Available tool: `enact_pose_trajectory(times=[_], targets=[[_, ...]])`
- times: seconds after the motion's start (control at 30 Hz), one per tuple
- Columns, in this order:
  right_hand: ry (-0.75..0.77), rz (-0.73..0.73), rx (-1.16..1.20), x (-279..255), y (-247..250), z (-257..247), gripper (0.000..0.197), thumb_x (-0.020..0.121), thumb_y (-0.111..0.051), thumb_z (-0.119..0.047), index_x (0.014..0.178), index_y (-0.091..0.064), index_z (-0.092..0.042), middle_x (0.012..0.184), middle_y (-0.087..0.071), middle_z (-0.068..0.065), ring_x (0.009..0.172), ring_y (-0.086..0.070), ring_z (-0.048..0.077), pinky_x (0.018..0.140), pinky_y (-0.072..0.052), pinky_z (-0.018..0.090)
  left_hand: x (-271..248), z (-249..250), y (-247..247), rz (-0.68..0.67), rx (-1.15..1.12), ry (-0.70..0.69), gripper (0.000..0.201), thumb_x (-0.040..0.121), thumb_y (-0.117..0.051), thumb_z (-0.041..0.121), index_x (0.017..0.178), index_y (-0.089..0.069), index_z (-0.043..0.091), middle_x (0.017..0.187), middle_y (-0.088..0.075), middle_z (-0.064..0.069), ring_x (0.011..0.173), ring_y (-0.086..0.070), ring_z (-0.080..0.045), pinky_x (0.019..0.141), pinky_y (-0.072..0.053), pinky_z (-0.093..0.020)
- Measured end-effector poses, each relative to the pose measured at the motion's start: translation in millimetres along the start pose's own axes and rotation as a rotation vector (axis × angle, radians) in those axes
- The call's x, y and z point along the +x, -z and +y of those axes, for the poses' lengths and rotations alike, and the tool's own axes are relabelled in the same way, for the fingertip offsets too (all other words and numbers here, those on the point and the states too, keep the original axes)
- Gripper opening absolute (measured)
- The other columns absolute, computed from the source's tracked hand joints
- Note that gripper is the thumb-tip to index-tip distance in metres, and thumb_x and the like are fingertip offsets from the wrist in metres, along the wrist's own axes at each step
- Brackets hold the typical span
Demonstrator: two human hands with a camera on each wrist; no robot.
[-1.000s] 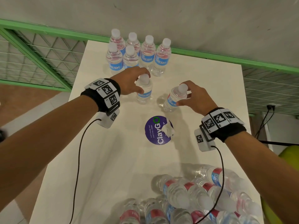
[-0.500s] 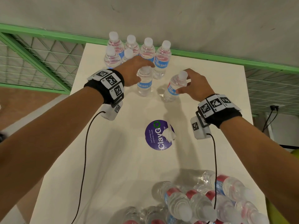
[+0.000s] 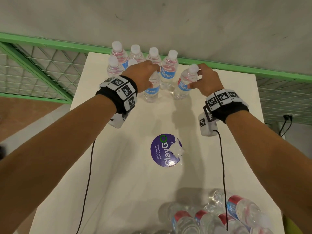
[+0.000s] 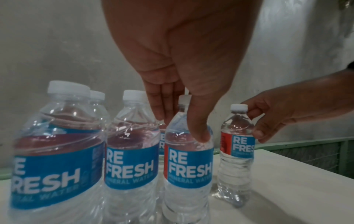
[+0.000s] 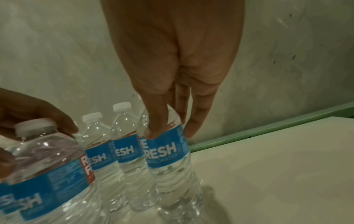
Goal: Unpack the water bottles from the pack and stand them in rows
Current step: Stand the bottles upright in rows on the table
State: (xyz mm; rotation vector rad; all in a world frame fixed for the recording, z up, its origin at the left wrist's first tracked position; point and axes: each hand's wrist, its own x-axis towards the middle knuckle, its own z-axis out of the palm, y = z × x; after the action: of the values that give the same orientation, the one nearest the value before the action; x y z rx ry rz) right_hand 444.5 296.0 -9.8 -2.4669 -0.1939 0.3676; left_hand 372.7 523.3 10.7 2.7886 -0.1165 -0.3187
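Several clear water bottles [image 3: 168, 71] with blue labels and white caps stand in rows at the far edge of the white table [image 3: 118, 166]. My left hand [image 3: 152, 76] grips the neck of an upright bottle [image 3: 151, 92] in the nearer row; in the left wrist view the thumb presses this bottle [image 4: 189, 163] above its label. My right hand [image 3: 194, 78] holds another bottle [image 3: 184, 85] by neck and shoulder just to the right, slightly tilted with its base on the table; the right wrist view shows this bottle [image 5: 166, 153] too. The opened pack [image 3: 211, 217] of lying bottles is at the near right.
A round purple sticker [image 3: 162, 151] with a scrap of white plastic [image 3: 176, 150] lies mid-table. A green rail [image 3: 236, 68] and grey wall run behind the bottles. Green wire mesh [image 3: 42, 68] flanks the table. Black wrist cables [image 3: 222, 166] hang over the pack.
Both hands have carried their bottles away from me toward the standing rows. The left bottle now stands beside the second-row bottles, and the right bottle has come down next to it.
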Motion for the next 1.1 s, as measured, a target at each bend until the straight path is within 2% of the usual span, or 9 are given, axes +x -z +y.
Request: enact_pose_trajectory(times=[0.07,0.17,0.4,0.53,1.1], targets=[[0.001,0.009,-0.011,9,0,-1,0.063,0.069,-0.081,-0.012,0.124,-0.049,-0.009,0.124,-0.06,0.009,0.114,-0.056,0.026,0.091,-0.043,0.033,3,1,2,-0.007,0.047,-0.006,0.053,0.084,-0.066,0.014,0.132,-0.043,0.016,0.133,-0.047,-0.01,0.118,-0.049,-0.031,0.093,-0.041,-0.042],[0.0,0.025,-0.031,19,1,-3,0.063,0.069,-0.081,-0.013,0.124,-0.051,-0.008,0.124,-0.06,0.009,0.115,-0.056,0.025,0.089,-0.04,0.028,7,1,7,-0.01,0.099,-0.011,0.053,0.083,-0.066,0.016,0.131,-0.044,0.016,0.131,-0.05,-0.011,0.117,-0.049,-0.031,0.089,-0.041,-0.041],[0.028,0.03,-0.048,31,0,-5,0.062,0.07,-0.08,-0.013,0.125,-0.051,-0.007,0.126,-0.06,0.009,0.116,-0.055,0.025,0.088,-0.039,0.028,14,5,11,-0.009,0.198,-0.019,0.054,0.083,-0.067,0.017,0.131,-0.044,0.013,0.129,-0.053,-0.014,0.112,-0.053,-0.036,0.09,-0.041,-0.042],[0.032,0.026,-0.032,33,-2,-6,0.061,0.071,-0.079,-0.012,0.124,-0.051,-0.007,0.125,-0.06,0.009,0.116,-0.055,0.025,0.091,-0.041,0.031,15,3,12,-0.009,0.188,-0.011,0.054,0.082,-0.068,0.018,0.131,-0.045,0.014,0.128,-0.053,-0.014,0.112,-0.053,-0.036,0.091,-0.041,-0.042],[0.023,0.015,-0.012,34,-2,-7,0.062,0.071,-0.079,-0.012,0.127,-0.05,-0.01,0.126,-0.059,0.006,0.116,-0.055,0.024,0.09,-0.039,0.03,15,-1,14,-0.013,0.15,-0.003,0.054,0.081,-0.07,0.016,0.129,-0.047,0.017,0.13,-0.053,-0.011,0.112,-0.054,-0.035,0.091,-0.044,-0.044]])
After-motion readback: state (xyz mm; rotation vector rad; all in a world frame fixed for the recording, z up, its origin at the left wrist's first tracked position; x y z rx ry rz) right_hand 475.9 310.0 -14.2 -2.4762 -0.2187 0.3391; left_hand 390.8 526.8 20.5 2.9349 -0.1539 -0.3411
